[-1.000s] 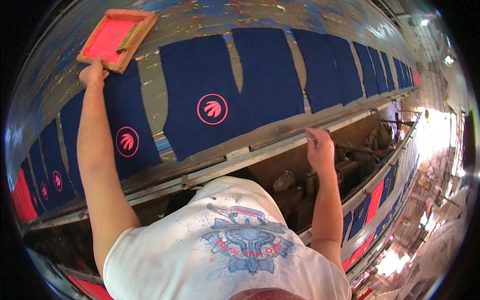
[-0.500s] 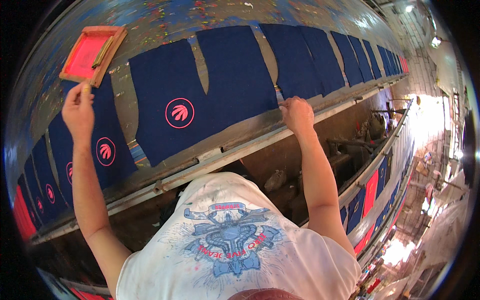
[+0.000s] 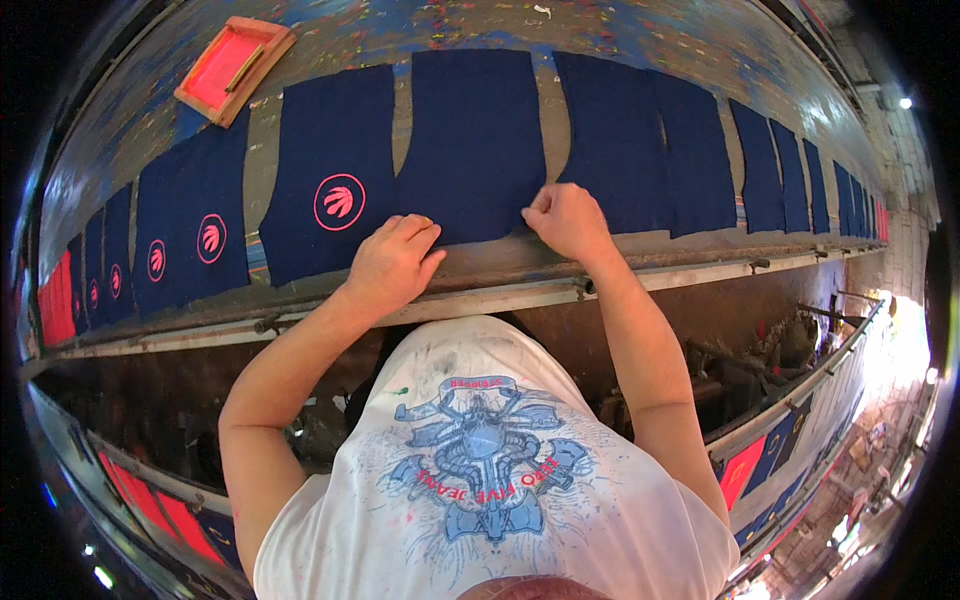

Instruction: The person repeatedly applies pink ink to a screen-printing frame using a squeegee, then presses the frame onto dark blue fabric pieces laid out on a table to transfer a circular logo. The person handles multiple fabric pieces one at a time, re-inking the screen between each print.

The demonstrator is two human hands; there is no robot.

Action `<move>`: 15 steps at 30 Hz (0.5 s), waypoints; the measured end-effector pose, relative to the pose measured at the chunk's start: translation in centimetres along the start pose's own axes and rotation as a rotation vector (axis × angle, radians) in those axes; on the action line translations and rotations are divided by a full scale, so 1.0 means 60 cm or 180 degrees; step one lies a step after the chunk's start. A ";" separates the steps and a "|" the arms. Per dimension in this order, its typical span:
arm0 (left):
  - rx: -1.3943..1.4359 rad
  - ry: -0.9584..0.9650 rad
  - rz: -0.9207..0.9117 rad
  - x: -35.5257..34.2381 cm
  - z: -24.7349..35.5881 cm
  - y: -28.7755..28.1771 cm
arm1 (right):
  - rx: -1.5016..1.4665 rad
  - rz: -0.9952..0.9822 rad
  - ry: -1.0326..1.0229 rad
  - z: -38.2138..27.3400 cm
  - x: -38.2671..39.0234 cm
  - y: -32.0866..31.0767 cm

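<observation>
A row of navy fabric panels lies on a long table. My right hand pinches the near right corner of a plain navy panel. At that panel's near left corner, my left hand rests its fingertips on the cloth, thumb apart from the fingers. Just left of it is a navy panel bearing a pink circular print. A wooden-framed printing screen with pink mesh stands farther back on the left, a squeegee lying inside it.
More navy panels with pink prints run off to the left, ending at red cloth. Plain ones continue rightward. A pale rail edges the table before me. Behind me, another table holds red and navy pieces.
My left hand has let go of the framed screen and come right and nearer, to the plain panel's near edge. My right hand stays at that panel's right corner. The view has turned.
</observation>
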State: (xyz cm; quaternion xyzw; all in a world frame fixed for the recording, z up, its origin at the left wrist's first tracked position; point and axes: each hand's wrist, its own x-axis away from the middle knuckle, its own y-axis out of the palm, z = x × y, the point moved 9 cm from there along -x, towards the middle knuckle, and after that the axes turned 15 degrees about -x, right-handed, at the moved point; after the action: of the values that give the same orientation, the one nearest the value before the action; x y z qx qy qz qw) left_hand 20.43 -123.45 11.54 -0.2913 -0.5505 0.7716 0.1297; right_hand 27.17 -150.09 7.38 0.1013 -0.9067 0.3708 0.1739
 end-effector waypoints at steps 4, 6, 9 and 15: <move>-0.0582 -0.0266 -0.0098 -0.004 0.022 0.033 | -0.2036 -0.0117 -0.0143 -0.025 -0.030 -0.003; -0.0753 -0.0440 -0.0111 -0.007 0.016 0.040 | -0.2796 -0.0098 -0.0086 -0.036 -0.037 -0.005; -0.0808 -0.0697 -0.0148 -0.010 -0.012 0.041 | -0.3313 -0.0165 -0.0123 -0.046 -0.046 -0.019; -0.0172 -0.1411 0.0664 -0.062 -0.127 -0.033 | -0.3639 0.0193 -0.0359 -0.081 -0.123 -0.086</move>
State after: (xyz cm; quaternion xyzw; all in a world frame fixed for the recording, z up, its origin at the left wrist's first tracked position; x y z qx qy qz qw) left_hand 27.66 -118.78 12.82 -0.1734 -0.5529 0.8108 -0.0825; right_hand 36.71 -149.89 11.02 -0.0153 -0.9734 -0.1795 0.1416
